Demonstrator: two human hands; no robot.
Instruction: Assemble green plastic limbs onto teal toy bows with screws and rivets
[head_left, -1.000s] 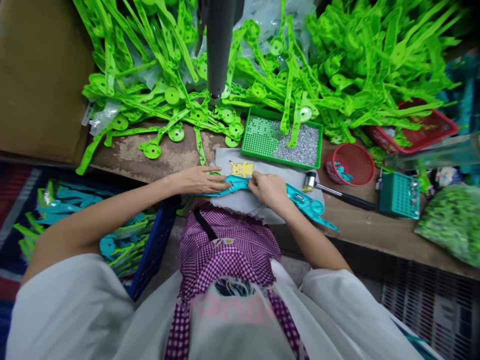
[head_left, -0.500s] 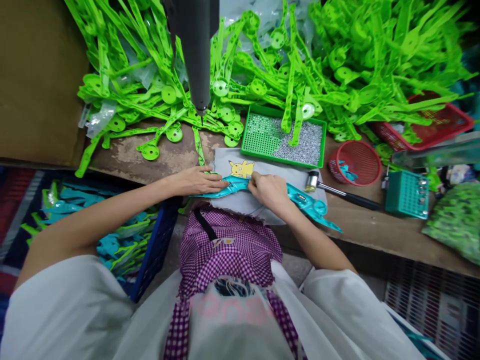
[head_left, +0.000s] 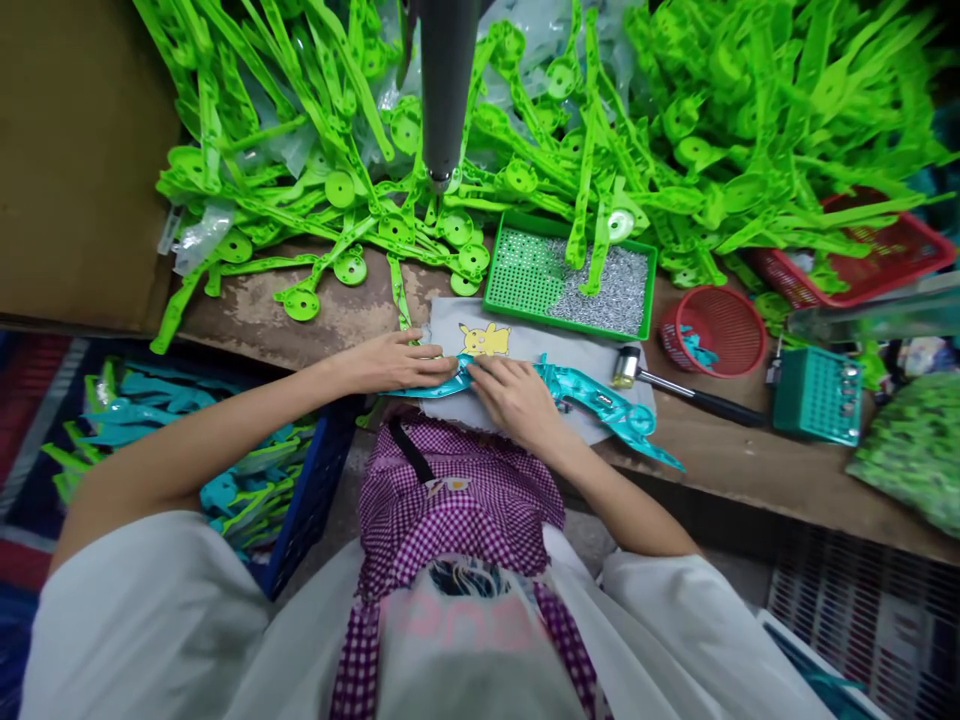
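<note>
Head camera, far left: a blue crate (head_left: 319,490) sits below the bench, loaded with teal and green pieces. Next comes the left hand (head_left: 397,362), laid over one end of a long teal part (head_left: 600,400), its thumb out of sight, so I can't tell if it's gripping. A dark driver (head_left: 446,100) hangs tip-down over the green heap (head_left: 337,190). Beneath the teal part, a grey cloth (head_left: 446,325) covers the bench. The right hand (head_left: 517,400) has its fingers bent onto the part's middle; whether they pinch it, I can't tell. Rightward, the part runs out past the cloth, near a hammer (head_left: 697,398). Behind it sits a green tray (head_left: 525,270) of small silvery pieces, then a round red basket (head_left: 727,330) and a teal box (head_left: 816,395).
</note>
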